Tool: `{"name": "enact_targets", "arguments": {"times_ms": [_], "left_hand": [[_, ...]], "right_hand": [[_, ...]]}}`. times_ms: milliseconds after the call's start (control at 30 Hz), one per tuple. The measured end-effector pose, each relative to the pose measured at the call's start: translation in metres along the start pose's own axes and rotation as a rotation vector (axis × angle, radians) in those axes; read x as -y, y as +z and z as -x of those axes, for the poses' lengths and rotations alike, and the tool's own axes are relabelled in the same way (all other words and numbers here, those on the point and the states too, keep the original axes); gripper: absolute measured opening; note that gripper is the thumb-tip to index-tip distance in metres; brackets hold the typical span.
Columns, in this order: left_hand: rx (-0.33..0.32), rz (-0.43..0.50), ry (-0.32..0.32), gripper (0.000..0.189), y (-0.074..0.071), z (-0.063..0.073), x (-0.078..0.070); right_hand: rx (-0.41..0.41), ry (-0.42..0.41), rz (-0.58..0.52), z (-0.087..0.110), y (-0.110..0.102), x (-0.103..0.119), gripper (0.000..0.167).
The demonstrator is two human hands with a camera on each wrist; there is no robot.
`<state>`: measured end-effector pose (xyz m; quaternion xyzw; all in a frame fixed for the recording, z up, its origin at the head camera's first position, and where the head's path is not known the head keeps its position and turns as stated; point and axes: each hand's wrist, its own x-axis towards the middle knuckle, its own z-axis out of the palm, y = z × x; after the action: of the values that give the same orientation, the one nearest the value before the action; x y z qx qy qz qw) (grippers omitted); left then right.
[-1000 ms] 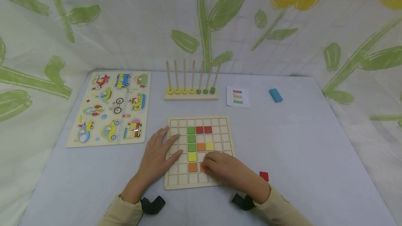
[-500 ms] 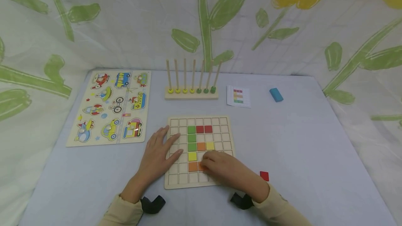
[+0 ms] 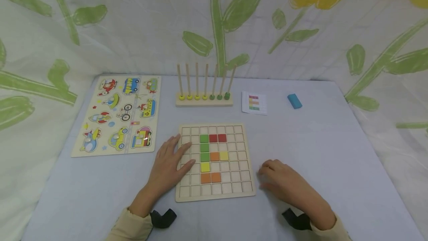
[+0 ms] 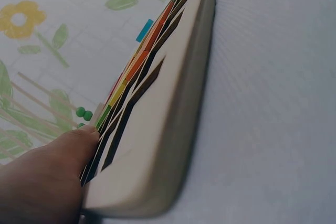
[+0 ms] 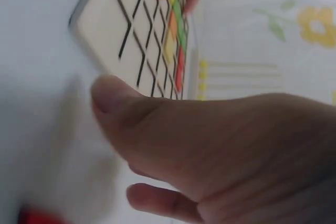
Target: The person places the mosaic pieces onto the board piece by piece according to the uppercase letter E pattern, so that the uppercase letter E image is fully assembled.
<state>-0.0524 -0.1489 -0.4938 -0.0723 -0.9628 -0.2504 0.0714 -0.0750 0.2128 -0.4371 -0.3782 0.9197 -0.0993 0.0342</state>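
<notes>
A square wooden grid board [image 3: 249, 188] lies on the table, with green [image 3: 204, 147], red [image 3: 217, 138], orange [image 3: 210, 177] and yellow [image 3: 205, 167] tiles in its cells. My left hand [image 3: 168, 166] rests spread on the board's left edge; in the left wrist view its thumb [image 4: 79, 142] lies along the board. Just right of the board is my right hand [image 3: 287, 183], fingers loosely bent, holding nothing. A loose red tile [image 5: 41, 217] shows at the bottom corner of the right wrist view; the right hand hides it in the head view.
At the back left lies a vehicle puzzle board [image 3: 115, 116]. Behind the grid board stand a wooden peg stand [image 3: 204, 102] with yellow and green beads, a pattern card [image 3: 254, 103] and a blue block [image 3: 294, 101]. A flower-painted sheet [image 3: 143, 29] hangs behind the table.
My right hand has let go of the second orange tile in the lower row and moved right, off the board and over the loose red tile. My left hand has stayed put.
</notes>
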Motion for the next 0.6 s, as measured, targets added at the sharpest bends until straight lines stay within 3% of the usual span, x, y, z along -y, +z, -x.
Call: {"name": "enact_targets", "arguments": {"times_ms": [167,267,467,600], "left_hand": [[-0.003,0.000,0.003,0.064,0.000,-0.001,-0.001],[-0.005,0.003,0.002,0.067,-0.001,-0.002,-0.001],[0.005,0.009,-0.002,0.062,-0.003,-0.001,-0.002],[0.027,0.009,-0.012,0.055,-0.003,0.000,-0.001]], "right_hand": [[0.102,0.175,-0.042,0.029,-0.006,-0.009,0.044],[0.110,0.221,-0.043,0.040,-0.006,-0.011,0.046],[-0.041,0.116,-0.014,0.052,-0.001,-0.017,0.045],[-0.036,0.123,-0.028,0.053,0.000,-0.017,0.041]]}}
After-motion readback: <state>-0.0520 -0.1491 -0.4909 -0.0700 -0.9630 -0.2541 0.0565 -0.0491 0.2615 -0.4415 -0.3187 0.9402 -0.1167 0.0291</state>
